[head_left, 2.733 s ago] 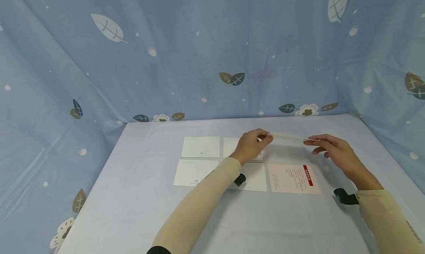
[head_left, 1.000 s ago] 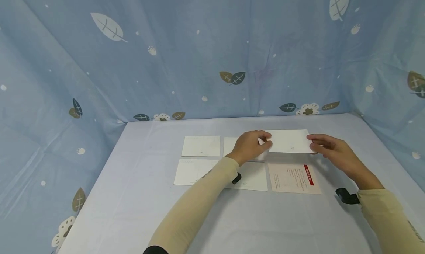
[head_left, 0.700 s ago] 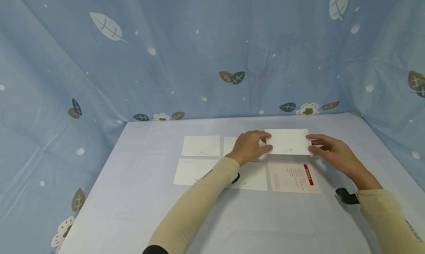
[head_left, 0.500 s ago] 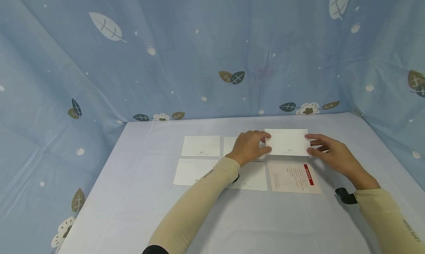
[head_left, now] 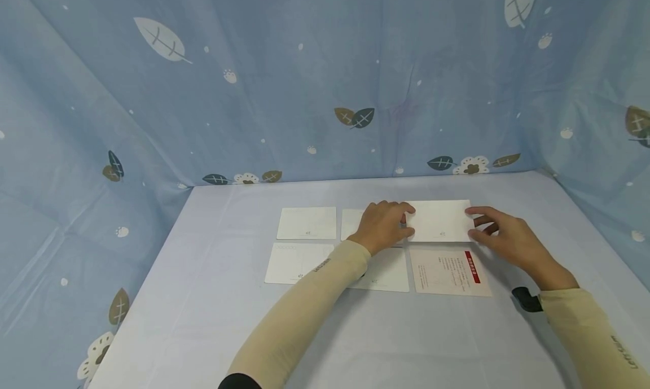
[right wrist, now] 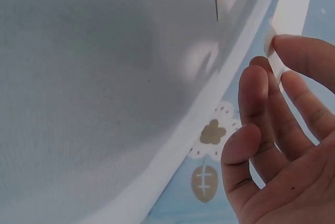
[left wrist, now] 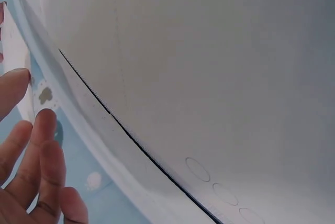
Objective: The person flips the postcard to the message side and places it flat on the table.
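Note:
In the head view, both hands hold a white card (head_left: 439, 221) with a small grey mark near its lower edge. My left hand (head_left: 382, 225) pinches its left edge, thumb below and index finger above. Its right edge is pinched by my right hand (head_left: 508, 236), the other fingers loosely bent. The card's face tilts toward the head camera, just behind a pale pink card (head_left: 442, 273) with a red strip and printed lines. In the left wrist view the held card (left wrist: 17, 59) shows nearly edge-on beside the thumb; the right wrist view shows fingertips on its other end.
More white cards lie flat in two rows: one back left (head_left: 307, 223), one front left (head_left: 294, 263) and one front middle (head_left: 384, 270). A back-middle card (head_left: 350, 221) is partly hidden by my left hand. A blue leaf-patterned cloth (head_left: 284, 84) hangs behind the white table (head_left: 203, 321).
The held card has turned from edge-on to showing its white face, then come down slightly toward the table behind the pink card. The lying cards have stayed in place.

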Action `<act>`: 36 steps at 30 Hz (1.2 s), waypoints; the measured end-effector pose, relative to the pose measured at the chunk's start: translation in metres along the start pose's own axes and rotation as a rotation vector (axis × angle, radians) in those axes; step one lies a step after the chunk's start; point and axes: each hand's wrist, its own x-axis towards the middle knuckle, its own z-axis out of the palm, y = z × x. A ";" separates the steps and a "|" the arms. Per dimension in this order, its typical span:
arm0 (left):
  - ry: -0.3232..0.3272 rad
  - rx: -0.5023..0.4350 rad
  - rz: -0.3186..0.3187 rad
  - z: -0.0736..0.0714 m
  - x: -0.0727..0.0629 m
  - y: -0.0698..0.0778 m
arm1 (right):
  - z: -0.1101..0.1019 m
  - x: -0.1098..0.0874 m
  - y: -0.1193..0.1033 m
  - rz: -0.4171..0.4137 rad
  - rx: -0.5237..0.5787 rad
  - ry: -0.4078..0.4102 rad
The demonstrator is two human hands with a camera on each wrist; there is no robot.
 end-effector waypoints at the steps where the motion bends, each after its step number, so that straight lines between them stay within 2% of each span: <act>1: -0.001 0.003 -0.001 0.000 0.000 0.000 | 0.000 0.000 0.000 -0.003 -0.003 -0.001; 16: -0.041 0.031 -0.020 0.007 0.002 0.002 | 0.004 0.004 0.003 0.001 -0.034 -0.060; 27: -0.041 0.169 -0.006 0.012 0.005 0.007 | 0.005 0.005 0.006 0.023 -0.051 -0.112; 36: -0.065 0.197 -0.024 0.011 0.007 0.011 | 0.006 0.006 0.005 0.027 -0.068 -0.126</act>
